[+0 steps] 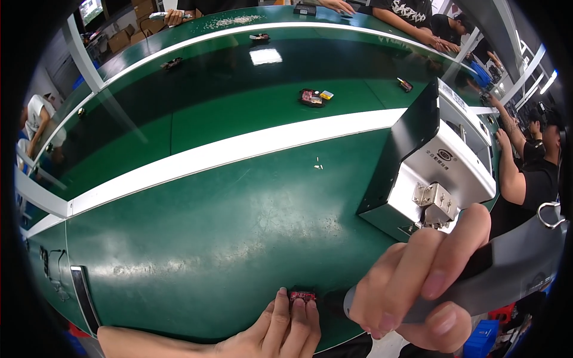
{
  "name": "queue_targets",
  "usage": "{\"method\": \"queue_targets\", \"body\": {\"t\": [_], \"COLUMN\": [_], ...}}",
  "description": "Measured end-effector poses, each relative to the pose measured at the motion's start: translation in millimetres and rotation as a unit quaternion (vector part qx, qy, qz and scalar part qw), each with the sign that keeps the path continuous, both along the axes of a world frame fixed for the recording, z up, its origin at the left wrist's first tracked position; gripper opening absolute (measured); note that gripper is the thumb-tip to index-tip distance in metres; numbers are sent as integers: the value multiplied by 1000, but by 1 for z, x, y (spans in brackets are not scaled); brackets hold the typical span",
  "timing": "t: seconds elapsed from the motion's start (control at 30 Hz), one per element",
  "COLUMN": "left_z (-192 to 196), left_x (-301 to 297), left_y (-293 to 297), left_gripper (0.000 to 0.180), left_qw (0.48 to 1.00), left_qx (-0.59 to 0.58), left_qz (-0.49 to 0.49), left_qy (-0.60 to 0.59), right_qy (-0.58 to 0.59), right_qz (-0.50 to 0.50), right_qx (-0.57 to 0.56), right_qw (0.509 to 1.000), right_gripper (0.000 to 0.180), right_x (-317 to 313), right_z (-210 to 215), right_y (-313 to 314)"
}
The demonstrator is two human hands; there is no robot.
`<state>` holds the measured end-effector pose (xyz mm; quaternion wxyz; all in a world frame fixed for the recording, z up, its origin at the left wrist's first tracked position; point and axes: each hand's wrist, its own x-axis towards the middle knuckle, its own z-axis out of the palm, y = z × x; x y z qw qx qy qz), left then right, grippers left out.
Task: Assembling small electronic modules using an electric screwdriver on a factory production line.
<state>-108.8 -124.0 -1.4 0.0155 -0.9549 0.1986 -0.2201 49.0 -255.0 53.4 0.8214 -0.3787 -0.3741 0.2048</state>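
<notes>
My left hand (285,329) rests at the near edge of the green workbench (227,238), its fingertips pinching a small red circuit board (302,295) flat on the surface. My right hand (421,280) is wrapped around a grey powered screwdriver (513,262), held nearly level. Its dark tip points left toward the red board, just beside my left fingertips. A metal ring hangs at the tool's rear end.
A white and black screw-feeder box (439,161) stands on the bench to the right. Beyond a white strip runs a green conveyor belt (239,89) carrying small boards (312,97). Other people work along the far side and at the right.
</notes>
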Motion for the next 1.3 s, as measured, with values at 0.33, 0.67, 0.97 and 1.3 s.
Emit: {"method": "queue_targets", "body": {"t": [0.33,0.67,0.97,1.3], "left_z": [1,1,4,8], "left_x": [1,1,1,8], "left_y": [0,0,-8,-9], "left_gripper": [33,31,31,33], "left_qw": [1000,999,999,997], "left_qx": [-16,-21,-28,-46], "left_qz": [13,28,37,55], "left_qy": [5,10,8,25], "right_qy": [1,-133,31,-67], "right_qz": [26,82,43,94], "right_qx": [-30,102,-14,-49], "right_qw": [999,983,999,992], "right_gripper": [29,28,34,34], "right_x": [3,33,1,6], "right_z": [-4,-29,-13,-11], "right_y": [-2,24,6,4]}}
